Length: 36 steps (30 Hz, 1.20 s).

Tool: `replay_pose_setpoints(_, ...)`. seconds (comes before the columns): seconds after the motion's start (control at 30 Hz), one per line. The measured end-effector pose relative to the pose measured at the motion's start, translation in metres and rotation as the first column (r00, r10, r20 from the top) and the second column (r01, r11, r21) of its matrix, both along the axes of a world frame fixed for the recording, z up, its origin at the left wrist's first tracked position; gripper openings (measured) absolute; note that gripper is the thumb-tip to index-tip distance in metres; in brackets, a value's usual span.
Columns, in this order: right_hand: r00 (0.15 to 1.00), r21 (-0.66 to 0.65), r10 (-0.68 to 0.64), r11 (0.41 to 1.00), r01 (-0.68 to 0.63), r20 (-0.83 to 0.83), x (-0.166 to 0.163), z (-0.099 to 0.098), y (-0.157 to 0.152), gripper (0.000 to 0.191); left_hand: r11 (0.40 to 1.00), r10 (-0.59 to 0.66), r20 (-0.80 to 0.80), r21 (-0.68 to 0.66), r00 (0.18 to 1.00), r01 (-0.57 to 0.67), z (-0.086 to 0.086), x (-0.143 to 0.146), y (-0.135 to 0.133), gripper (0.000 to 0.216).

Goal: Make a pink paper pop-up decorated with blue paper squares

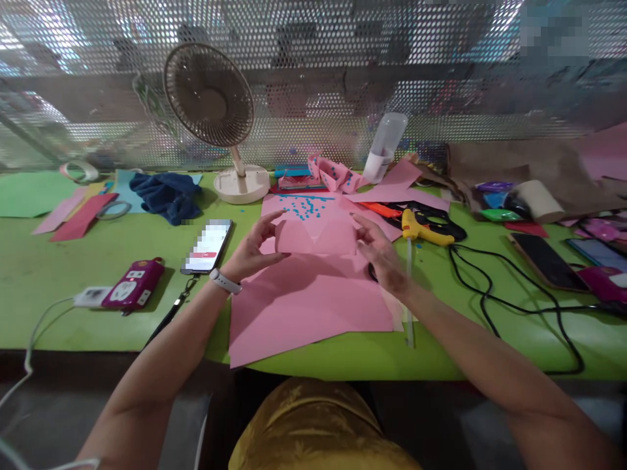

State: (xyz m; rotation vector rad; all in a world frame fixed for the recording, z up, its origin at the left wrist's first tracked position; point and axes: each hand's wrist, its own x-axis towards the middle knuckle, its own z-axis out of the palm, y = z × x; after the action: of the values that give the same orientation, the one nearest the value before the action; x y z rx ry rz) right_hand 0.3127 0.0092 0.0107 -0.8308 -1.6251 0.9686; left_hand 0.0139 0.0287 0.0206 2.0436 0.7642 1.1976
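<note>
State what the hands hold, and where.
A folded pink paper piece: left hand holds its left edge, right hand its right edge.

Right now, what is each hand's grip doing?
Left hand: grip pinches the folded pink paper, left edge.
Right hand: grip pinches its right edge.

The left hand (252, 251) and the right hand (385, 258) hold a small paper (316, 236) between them, one at each side. Under it a big sheet (304, 307) lies on the table (59, 261) and sticks out over the front edge. A phone (208, 245) lies just left of the left hand, and a power strip (133, 285) further left. Behind the phone lies a cloth (166, 194). A fan (210, 98) stands at the back. A glue gun (424, 230) lies right of the right hand, with a bottle (385, 147) behind it.
</note>
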Motion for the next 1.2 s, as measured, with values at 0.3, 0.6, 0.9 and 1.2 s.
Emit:
replay_pose_setpoints(0.3, 0.991, -0.040, -0.114, 0.993, 0.111, -0.072, -0.008, 0.012, -0.002, 0.038, 0.995, -0.019, 0.043, -0.094, 0.999, 0.022, 0.003, 0.001, -0.002, 0.082)
replay_pose_setpoints(0.6, 0.982, -0.070, -0.170, 0.984, 0.165, -0.079, -0.004, 0.009, 0.002, 0.035, 0.898, -0.107, 0.230, -0.395, 0.967, 0.193, 0.012, 0.003, -0.011, 0.055)
replay_pose_setpoints(0.9, 0.993, -0.079, -0.095, 0.993, 0.089, -0.069, -0.004, 0.008, -0.002, 0.029, 0.905, -0.081, 0.117, -0.407, 0.990, 0.123, 0.018, 0.007, -0.018, 0.054)
replay_pose_setpoints(1.2, 0.938, 0.270, -0.346, 0.903, 0.334, -0.004, -0.014, 0.022, -0.019, 0.029, 0.937, -0.032, 0.029, -0.346, 0.999, 0.040, 0.023, 0.015, -0.028, 0.036)
